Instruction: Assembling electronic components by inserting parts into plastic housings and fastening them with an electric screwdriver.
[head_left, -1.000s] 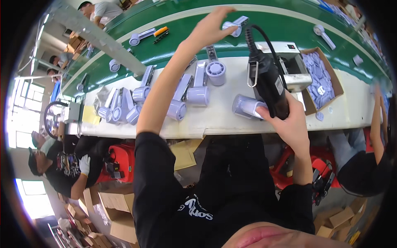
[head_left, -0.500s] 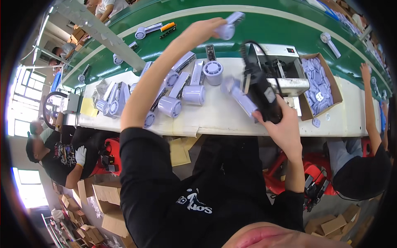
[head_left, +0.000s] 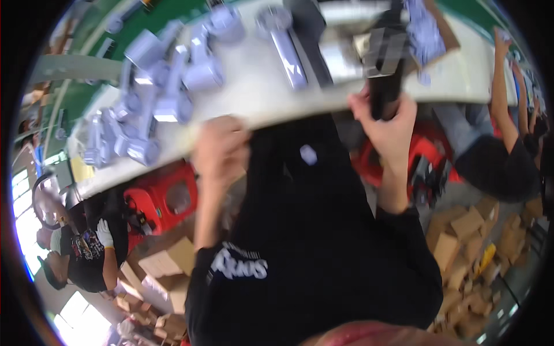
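My right hand (head_left: 385,124) is wrapped around a black corded power tool (head_left: 388,69), which looks like an electric screwdriver, held above the table's front edge. My left hand (head_left: 222,147) is smeared by motion at the table's front edge, and its fingers cannot be made out. Between the hands, a lilac handheld fan (head_left: 288,55) lies on the white table (head_left: 248,95). More such fans (head_left: 202,72) lie in a loose group to the left. Over my dark lap shows a small lilac plastic piece (head_left: 309,154).
A cardboard box (head_left: 443,26) of lilac plastic parts stands at the right, beside a partly hidden metal machine (head_left: 343,60). Red stools (head_left: 164,196) are under the table. Co-workers sit at left and right. Cardboard boxes (head_left: 167,259) lie on the floor.
My left hand has come back from the green belt to the table's front edge; the fan it held no longer shows in it. A lilac piece now shows over my lap. The view has tilted down.
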A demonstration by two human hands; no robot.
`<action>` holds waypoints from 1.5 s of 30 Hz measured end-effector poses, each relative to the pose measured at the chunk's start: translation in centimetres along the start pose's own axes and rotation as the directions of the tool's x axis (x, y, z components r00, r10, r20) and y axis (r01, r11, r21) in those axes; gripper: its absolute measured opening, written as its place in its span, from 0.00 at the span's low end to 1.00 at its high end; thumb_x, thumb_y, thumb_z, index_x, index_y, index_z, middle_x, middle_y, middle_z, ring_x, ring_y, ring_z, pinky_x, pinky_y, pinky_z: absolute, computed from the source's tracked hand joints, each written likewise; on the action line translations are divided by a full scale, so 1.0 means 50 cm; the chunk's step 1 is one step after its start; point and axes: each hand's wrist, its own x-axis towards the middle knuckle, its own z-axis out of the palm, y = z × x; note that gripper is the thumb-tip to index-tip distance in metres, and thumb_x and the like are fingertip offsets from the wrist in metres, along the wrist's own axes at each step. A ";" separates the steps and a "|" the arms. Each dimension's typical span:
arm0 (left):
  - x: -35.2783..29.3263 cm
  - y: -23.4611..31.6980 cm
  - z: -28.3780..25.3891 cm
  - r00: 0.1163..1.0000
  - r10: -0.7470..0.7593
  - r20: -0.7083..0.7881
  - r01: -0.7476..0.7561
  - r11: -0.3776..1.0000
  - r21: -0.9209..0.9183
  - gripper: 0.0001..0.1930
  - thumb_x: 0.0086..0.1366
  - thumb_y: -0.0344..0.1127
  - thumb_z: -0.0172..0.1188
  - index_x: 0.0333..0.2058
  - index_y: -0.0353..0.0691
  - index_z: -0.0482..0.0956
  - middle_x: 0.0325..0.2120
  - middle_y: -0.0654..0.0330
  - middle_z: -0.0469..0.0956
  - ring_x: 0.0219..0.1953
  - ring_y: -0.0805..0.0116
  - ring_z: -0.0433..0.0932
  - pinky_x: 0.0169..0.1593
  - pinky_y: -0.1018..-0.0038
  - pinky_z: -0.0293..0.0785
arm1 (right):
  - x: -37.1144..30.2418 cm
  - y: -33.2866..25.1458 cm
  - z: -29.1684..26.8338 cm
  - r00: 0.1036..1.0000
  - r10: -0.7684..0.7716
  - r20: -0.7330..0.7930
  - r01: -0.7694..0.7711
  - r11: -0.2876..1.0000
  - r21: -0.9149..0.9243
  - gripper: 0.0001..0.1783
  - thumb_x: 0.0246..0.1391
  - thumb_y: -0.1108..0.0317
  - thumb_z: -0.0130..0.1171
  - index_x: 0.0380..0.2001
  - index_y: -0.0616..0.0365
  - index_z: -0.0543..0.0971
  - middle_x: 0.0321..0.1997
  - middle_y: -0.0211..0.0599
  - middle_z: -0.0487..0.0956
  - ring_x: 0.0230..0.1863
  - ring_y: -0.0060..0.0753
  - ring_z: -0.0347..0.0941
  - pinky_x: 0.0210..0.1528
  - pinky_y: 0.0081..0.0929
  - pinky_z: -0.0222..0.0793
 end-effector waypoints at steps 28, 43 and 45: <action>-0.018 0.189 0.136 0.817 -0.151 0.556 0.573 0.113 -0.812 0.17 0.71 0.36 0.49 0.54 0.32 0.72 0.57 0.50 0.70 0.57 0.55 0.71 0.55 0.64 0.70 | -0.213 0.107 0.030 0.949 0.312 0.040 -0.281 0.783 0.555 0.13 0.50 0.77 0.65 0.29 0.57 0.68 0.21 0.29 0.71 0.13 0.18 0.64 0.13 0.16 0.56; 0.251 -0.012 0.051 0.684 0.474 0.555 -0.638 0.758 0.139 0.21 0.51 0.35 0.66 0.45 0.44 0.74 0.45 0.62 0.74 0.53 0.57 0.70 0.61 0.62 0.64 | -0.091 0.025 -0.031 0.980 0.196 -0.015 -0.143 0.764 0.629 0.13 0.54 0.74 0.63 0.25 0.59 0.68 0.20 0.38 0.73 0.13 0.19 0.66 0.15 0.16 0.58; 0.246 -0.001 0.040 0.791 0.484 0.374 -0.515 0.857 -0.021 0.21 0.48 0.34 0.68 0.42 0.42 0.73 0.43 0.63 0.76 0.49 0.55 0.72 0.56 0.63 0.69 | -0.083 0.015 -0.037 0.984 0.177 -0.011 -0.130 0.765 0.631 0.13 0.53 0.75 0.63 0.24 0.59 0.67 0.20 0.36 0.73 0.13 0.18 0.66 0.15 0.16 0.59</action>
